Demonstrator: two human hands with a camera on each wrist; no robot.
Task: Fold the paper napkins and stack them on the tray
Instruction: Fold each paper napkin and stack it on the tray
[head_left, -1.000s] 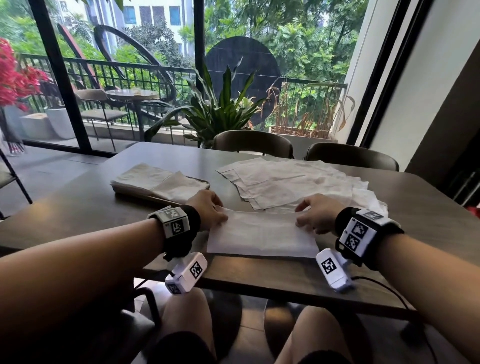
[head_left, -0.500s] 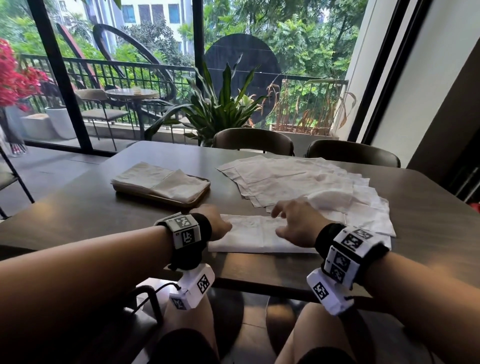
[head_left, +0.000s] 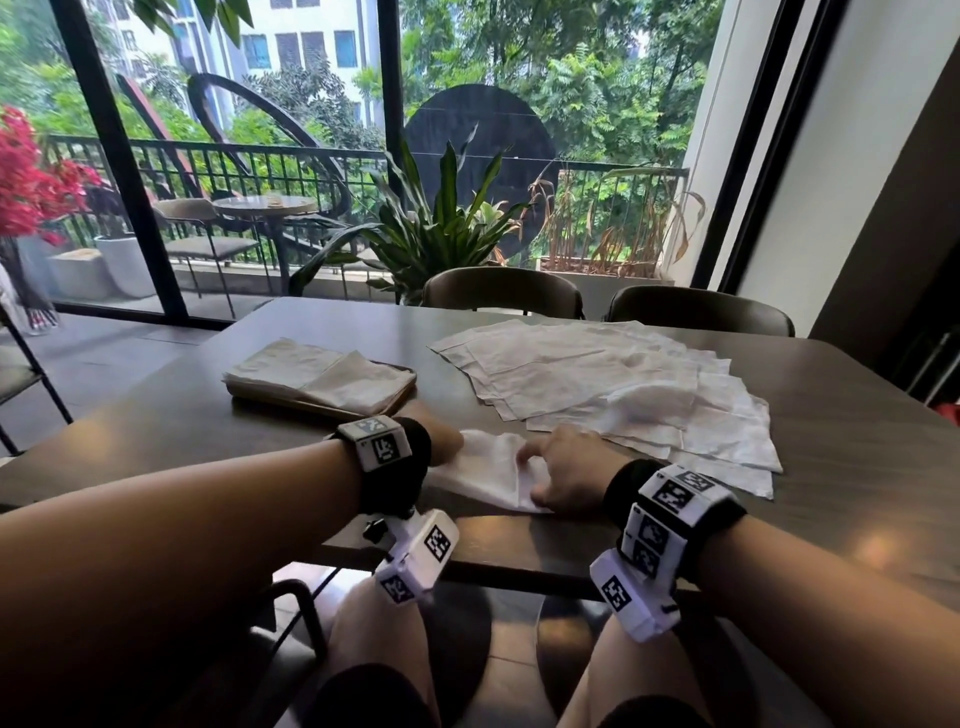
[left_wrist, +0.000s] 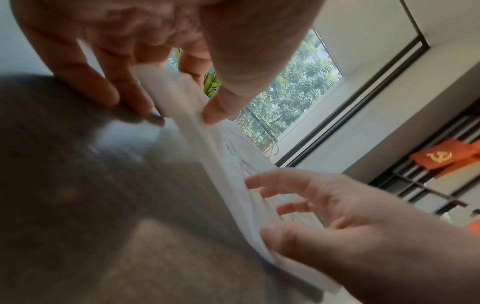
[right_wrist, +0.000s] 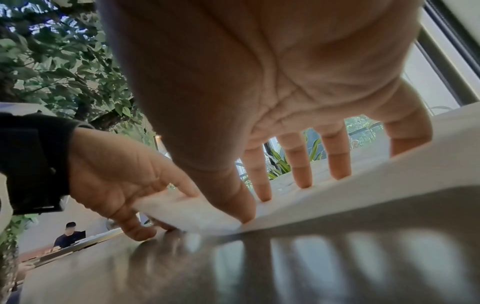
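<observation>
A white paper napkin (head_left: 488, 475), partly folded, lies near the table's front edge between my hands. My left hand (head_left: 448, 441) pinches its left edge between thumb and fingers, as the left wrist view shows on the napkin (left_wrist: 179, 98). My right hand (head_left: 540, 467) presses down on the napkin (right_wrist: 389, 176) with spread, straight fingers (right_wrist: 298, 170) and thumb. At the back left the tray (head_left: 400, 397) holds a stack of folded napkins (head_left: 317, 371). A fanned pile of unfolded napkins (head_left: 597, 384) lies just beyond my right hand.
The dark table (head_left: 831, 415) runs to a wall on the right. Two chairs (head_left: 501, 291) stand at its far side before a potted plant (head_left: 441, 234) and glass doors. A person (right_wrist: 68, 236) sits in the background of the right wrist view.
The napkin has gone from a wide flat sheet to a narrower folded one. My right hand has moved left across it towards my left hand, which has stayed at the left edge.
</observation>
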